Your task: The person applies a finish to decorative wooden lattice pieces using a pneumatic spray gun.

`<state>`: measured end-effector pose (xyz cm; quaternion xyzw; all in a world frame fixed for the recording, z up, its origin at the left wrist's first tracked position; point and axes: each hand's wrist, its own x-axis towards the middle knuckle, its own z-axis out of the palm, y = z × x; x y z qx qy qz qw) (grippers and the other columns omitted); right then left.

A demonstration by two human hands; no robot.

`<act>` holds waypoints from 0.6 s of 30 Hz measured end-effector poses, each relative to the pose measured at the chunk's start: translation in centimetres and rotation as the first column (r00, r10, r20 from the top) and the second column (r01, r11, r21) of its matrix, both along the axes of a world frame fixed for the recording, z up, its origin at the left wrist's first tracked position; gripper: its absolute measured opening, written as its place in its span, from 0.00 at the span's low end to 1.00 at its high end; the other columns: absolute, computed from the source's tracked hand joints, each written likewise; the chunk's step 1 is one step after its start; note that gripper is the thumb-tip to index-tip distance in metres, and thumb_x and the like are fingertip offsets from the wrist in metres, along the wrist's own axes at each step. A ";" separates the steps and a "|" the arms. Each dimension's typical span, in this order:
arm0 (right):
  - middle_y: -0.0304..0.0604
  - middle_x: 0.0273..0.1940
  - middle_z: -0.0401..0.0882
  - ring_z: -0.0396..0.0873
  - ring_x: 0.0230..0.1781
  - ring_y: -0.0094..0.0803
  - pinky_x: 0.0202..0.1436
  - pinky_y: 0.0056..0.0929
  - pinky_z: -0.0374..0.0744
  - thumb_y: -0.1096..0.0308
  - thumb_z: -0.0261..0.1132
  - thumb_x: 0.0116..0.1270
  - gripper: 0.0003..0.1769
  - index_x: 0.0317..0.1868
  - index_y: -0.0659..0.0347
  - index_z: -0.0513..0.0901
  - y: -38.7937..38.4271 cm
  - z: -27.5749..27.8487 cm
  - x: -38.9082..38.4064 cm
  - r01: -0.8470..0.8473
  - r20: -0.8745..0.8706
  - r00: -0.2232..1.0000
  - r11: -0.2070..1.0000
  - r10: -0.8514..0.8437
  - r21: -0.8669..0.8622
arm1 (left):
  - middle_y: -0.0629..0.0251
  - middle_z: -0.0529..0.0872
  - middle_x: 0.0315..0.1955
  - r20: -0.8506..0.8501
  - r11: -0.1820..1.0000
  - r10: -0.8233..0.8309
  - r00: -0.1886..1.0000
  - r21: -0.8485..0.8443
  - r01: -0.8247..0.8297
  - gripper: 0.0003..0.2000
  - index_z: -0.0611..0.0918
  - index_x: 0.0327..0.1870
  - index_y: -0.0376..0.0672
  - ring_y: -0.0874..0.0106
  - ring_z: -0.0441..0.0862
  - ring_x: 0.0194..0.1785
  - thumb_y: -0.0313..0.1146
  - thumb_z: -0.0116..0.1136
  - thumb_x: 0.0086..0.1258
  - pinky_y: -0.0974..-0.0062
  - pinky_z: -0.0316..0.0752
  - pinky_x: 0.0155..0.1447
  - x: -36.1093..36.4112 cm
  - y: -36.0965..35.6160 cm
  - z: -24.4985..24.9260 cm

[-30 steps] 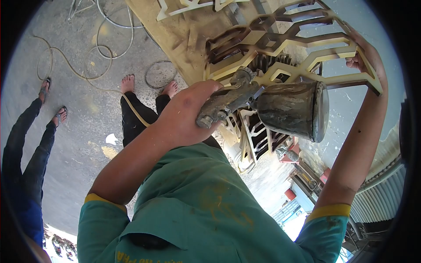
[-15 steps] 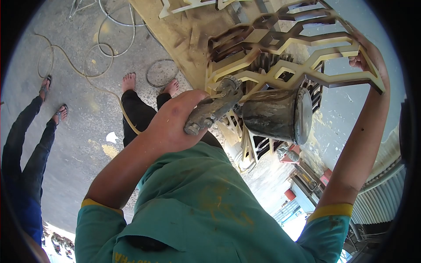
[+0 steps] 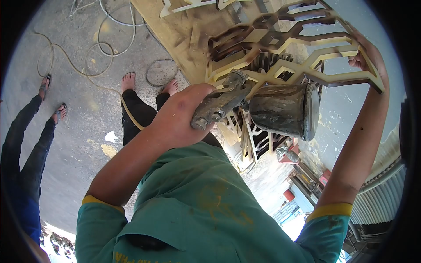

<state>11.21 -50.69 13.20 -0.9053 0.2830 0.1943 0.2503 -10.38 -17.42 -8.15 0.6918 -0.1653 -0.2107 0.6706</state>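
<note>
My left hand [image 3: 182,116] is wrapped around the handle of a stained metal spray gun [image 3: 226,103]. The gun's dark, paint-crusted cup [image 3: 280,111] points to the right, its round pale end outward. Beyond the gun stands a cream lattice panel [image 3: 302,68] with angular openings and brown-shaded edges. At the panel's right end, the curled fingers of my right hand [image 3: 366,59] grip its edge. The gun's trigger is hidden behind my left hand.
A thin hose [image 3: 105,89] runs from near my left forearm into loops on the concrete floor. More lattice pieces [image 3: 252,136] stand below the panel. A tan board [image 3: 188,33] lies behind. Another person's sandalled feet [image 3: 59,113] are at the left.
My left hand and the spray gun have shifted slightly to the right and away from my forearm side. The lattice panel and my right hand have stayed nearly still.
</note>
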 end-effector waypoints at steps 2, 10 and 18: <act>0.32 0.23 0.76 0.71 0.16 0.17 0.22 0.15 0.72 0.54 0.56 0.72 0.18 0.50 0.59 0.77 0.0 -0.1 -0.2 0.001 0.013 1.000 1.000 -0.001 0.025 | 0.48 0.79 0.44 0.031 1.000 0.008 0.999 0.013 -0.008 0.28 0.72 0.54 0.38 0.51 0.80 0.45 0.27 0.68 0.49 0.63 0.75 0.49 -0.5 0.6 -0.5; 0.32 0.23 0.76 0.72 0.16 0.16 0.21 0.13 0.73 0.55 0.56 0.72 0.19 0.54 0.59 0.77 -0.6 -0.2 0.1 0.031 0.012 0.999 0.999 -0.031 0.014 | 0.48 0.80 0.43 -0.088 0.998 -0.020 0.996 0.054 0.025 0.25 0.73 0.52 0.34 0.52 0.81 0.45 0.23 0.62 0.49 0.66 0.75 0.50 -1.7 1.9 -0.5; 0.32 0.24 0.78 0.72 0.15 0.16 0.19 0.13 0.73 0.54 0.53 0.73 0.23 0.62 0.57 0.73 -1.5 -0.3 1.5 0.079 -0.100 0.992 0.997 -0.076 0.020 | 0.48 0.79 0.45 0.081 0.998 0.038 0.996 0.037 -0.041 0.27 0.73 0.53 0.37 0.50 0.80 0.46 0.27 0.67 0.49 0.63 0.76 0.50 -1.5 0.4 -1.9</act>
